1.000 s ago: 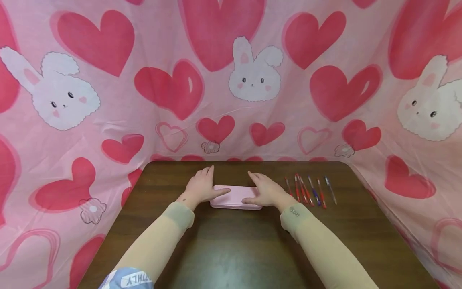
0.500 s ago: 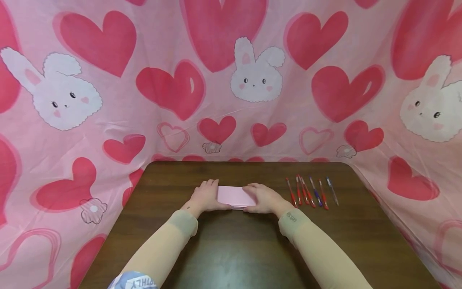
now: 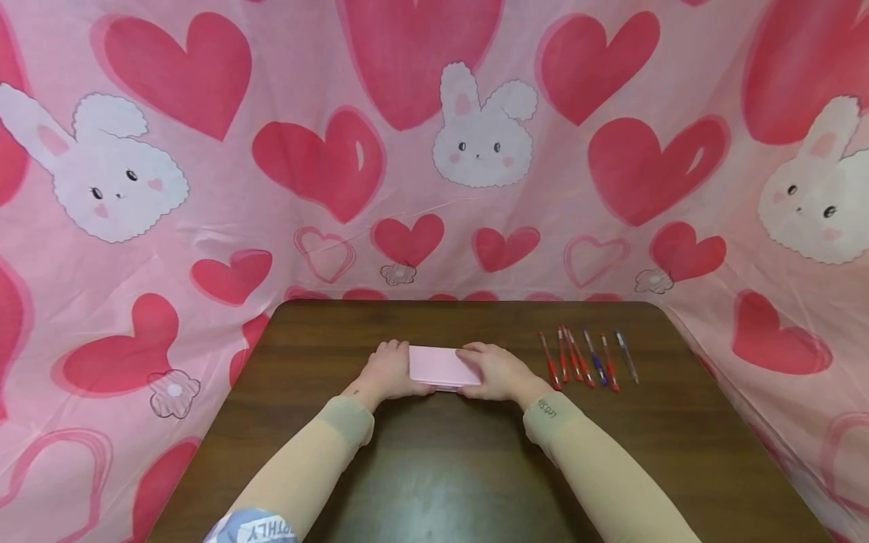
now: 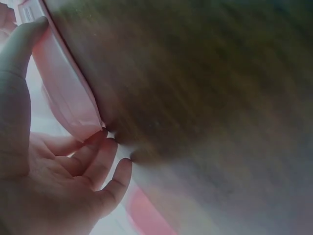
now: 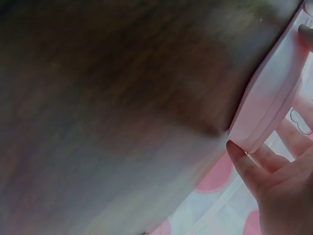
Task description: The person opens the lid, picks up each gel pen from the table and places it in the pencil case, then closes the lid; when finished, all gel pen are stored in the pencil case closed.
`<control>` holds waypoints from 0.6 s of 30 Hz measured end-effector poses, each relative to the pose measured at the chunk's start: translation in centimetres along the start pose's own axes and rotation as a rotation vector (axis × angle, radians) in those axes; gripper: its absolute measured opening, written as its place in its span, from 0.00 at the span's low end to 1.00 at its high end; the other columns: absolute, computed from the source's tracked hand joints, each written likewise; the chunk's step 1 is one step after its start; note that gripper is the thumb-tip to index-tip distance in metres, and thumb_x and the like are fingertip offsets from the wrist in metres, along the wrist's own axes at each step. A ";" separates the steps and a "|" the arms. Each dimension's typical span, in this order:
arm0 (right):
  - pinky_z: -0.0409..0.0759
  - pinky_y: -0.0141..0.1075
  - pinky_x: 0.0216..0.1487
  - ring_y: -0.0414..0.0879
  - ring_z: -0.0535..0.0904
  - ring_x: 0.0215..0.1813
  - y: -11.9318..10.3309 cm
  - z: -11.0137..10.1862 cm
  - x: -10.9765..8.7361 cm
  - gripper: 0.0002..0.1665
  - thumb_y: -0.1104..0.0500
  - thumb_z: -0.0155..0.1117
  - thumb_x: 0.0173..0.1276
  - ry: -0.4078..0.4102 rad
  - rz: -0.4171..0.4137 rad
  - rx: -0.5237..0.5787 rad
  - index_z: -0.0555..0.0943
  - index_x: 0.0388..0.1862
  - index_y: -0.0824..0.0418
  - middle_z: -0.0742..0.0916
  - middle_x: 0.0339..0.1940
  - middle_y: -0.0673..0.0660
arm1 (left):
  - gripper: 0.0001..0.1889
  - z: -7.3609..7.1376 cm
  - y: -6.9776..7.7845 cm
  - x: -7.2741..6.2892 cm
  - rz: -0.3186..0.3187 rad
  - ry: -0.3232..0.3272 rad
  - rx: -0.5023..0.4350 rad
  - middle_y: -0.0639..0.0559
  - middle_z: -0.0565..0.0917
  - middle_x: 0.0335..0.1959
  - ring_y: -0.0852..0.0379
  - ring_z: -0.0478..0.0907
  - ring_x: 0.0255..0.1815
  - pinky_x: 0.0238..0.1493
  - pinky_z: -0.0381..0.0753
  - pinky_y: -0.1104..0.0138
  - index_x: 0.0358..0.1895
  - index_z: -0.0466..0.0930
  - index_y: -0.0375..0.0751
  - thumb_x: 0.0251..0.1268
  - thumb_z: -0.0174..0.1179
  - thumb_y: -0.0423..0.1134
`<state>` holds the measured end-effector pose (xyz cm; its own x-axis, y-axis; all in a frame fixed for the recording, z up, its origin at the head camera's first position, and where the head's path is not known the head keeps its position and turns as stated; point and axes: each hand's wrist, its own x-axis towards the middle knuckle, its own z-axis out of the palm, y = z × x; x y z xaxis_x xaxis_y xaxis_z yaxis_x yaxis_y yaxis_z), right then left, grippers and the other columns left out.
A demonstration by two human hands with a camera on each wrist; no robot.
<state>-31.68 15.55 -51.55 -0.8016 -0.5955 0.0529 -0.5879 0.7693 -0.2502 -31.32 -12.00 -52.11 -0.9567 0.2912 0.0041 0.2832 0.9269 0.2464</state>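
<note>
A flat, closed pink pencil case (image 3: 441, 366) lies on the brown table (image 3: 448, 467), its long side facing me. My left hand (image 3: 391, 371) holds its left end, thumb along the front side and fingers round the far end. In the left wrist view, the fingertips (image 4: 111, 142) of that hand reach the case's lower edge at the table. The right end is held by my right hand (image 3: 501, 375), with the thumb in front and the fingers over the top and back. The right wrist view shows its fingers (image 5: 244, 164) at the case's corner.
Right of the case lie several pens: red pens (image 3: 575, 360), a blue pen (image 3: 597, 366) and a clear pen (image 3: 627, 358) with a blue tip. A pink cloth (image 3: 462, 219) with hearts and rabbits hangs behind the table and along its sides.
Both hands came down from hovering at the case's ends and closed round it. Over the last half second they have stayed almost still, the case between them.
</note>
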 end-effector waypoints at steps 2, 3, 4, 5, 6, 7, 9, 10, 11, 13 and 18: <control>0.74 0.57 0.81 0.61 0.80 0.77 0.1 0.0 0.0 0.48 0.35 0.77 0.67 -0.009 0.005 -0.002 0.77 0.81 0.53 0.81 0.79 0.60 | 0.59 -0.1 0.1 -0.1 0.004 0.001 0.011 0.35 0.83 0.62 0.37 0.78 0.65 0.71 0.81 0.43 0.70 0.75 0.28 0.48 0.76 0.77; 0.74 0.57 0.81 0.61 0.80 0.78 0.1 0.0 0.0 0.48 0.35 0.77 0.67 -0.012 0.005 -0.006 0.77 0.82 0.53 0.81 0.80 0.60 | 0.59 -0.1 0.1 -0.1 0.008 0.004 0.019 0.35 0.83 0.61 0.37 0.78 0.64 0.71 0.81 0.43 0.70 0.75 0.28 0.49 0.76 0.76; 0.74 0.58 0.81 0.61 0.80 0.78 0.1 0.0 0.1 0.49 0.35 0.77 0.67 -0.015 0.003 -0.010 0.77 0.82 0.53 0.81 0.80 0.61 | 0.58 -0.1 0.1 -0.2 0.011 0.007 0.025 0.35 0.83 0.61 0.37 0.78 0.64 0.71 0.81 0.43 0.70 0.75 0.28 0.49 0.76 0.76; 0.75 0.58 0.81 0.61 0.80 0.78 0.1 0.0 0.1 0.49 0.35 0.76 0.67 -0.019 0.001 -0.014 0.76 0.82 0.53 0.81 0.80 0.61 | 0.58 -0.1 0.1 -0.2 0.014 0.010 0.033 0.35 0.83 0.61 0.37 0.78 0.64 0.71 0.81 0.44 0.70 0.75 0.28 0.49 0.76 0.76; 0.75 0.58 0.81 0.62 0.80 0.78 0.1 -0.1 0.2 0.49 0.35 0.76 0.67 -0.024 -0.001 -0.020 0.76 0.82 0.54 0.81 0.81 0.61 | 0.58 -0.1 0.1 -0.2 0.017 0.013 0.041 0.35 0.83 0.61 0.38 0.78 0.63 0.70 0.81 0.44 0.69 0.75 0.28 0.50 0.76 0.76; 0.75 0.58 0.81 0.62 0.81 0.78 0.1 -0.1 0.2 0.49 0.35 0.76 0.68 -0.030 -0.003 -0.024 0.76 0.82 0.54 0.81 0.81 0.61 | 0.58 -0.1 0.1 -0.2 0.020 0.013 0.049 0.35 0.82 0.61 0.38 0.78 0.63 0.70 0.82 0.44 0.69 0.75 0.28 0.50 0.75 0.76; 0.75 0.59 0.81 0.62 0.81 0.77 0.0 -0.3 0.3 0.49 0.35 0.76 0.68 -0.042 -0.007 -0.030 0.76 0.82 0.54 0.81 0.81 0.62 | 0.58 -0.1 0.2 -0.2 0.024 0.016 0.058 0.35 0.82 0.61 0.38 0.78 0.63 0.69 0.82 0.44 0.70 0.75 0.28 0.50 0.75 0.76; 0.75 0.60 0.81 0.63 0.81 0.77 0.0 -0.4 0.4 0.48 0.35 0.76 0.68 -0.048 -0.008 -0.034 0.77 0.82 0.54 0.81 0.81 0.62 | 0.58 -0.1 0.2 -0.2 0.026 0.016 0.060 0.35 0.82 0.61 0.38 0.78 0.63 0.69 0.82 0.43 0.70 0.75 0.27 0.50 0.75 0.76; 0.75 0.61 0.80 0.63 0.82 0.77 0.0 -0.5 0.4 0.48 0.35 0.76 0.68 -0.053 -0.008 -0.036 0.77 0.82 0.54 0.81 0.81 0.62 | 0.58 0.0 0.1 -0.1 0.027 0.016 0.064 0.35 0.82 0.61 0.38 0.78 0.63 0.68 0.83 0.43 0.70 0.75 0.28 0.50 0.75 0.77; 0.74 0.62 0.81 0.63 0.82 0.77 0.0 -0.8 0.5 0.48 0.35 0.77 0.68 -0.066 -0.004 -0.040 0.77 0.81 0.54 0.81 0.81 0.62 | 0.58 0.1 0.1 0.0 0.028 0.017 0.069 0.35 0.82 0.61 0.38 0.78 0.63 0.68 0.83 0.43 0.70 0.75 0.28 0.50 0.74 0.77; 0.73 0.62 0.82 0.63 0.81 0.77 0.0 -1.2 0.8 0.49 0.35 0.77 0.67 -0.115 0.001 -0.040 0.76 0.82 0.53 0.80 0.81 0.62 | 0.58 0.5 -0.1 0.2 0.013 0.020 0.059 0.36 0.82 0.60 0.39 0.77 0.63 0.67 0.82 0.43 0.70 0.75 0.29 0.49 0.75 0.77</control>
<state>-32.49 15.38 -50.32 -0.7859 -0.6155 -0.0592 -0.5928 0.7773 -0.2109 -31.46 -11.94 -52.58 -0.9540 0.2986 0.0263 0.2981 0.9356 0.1891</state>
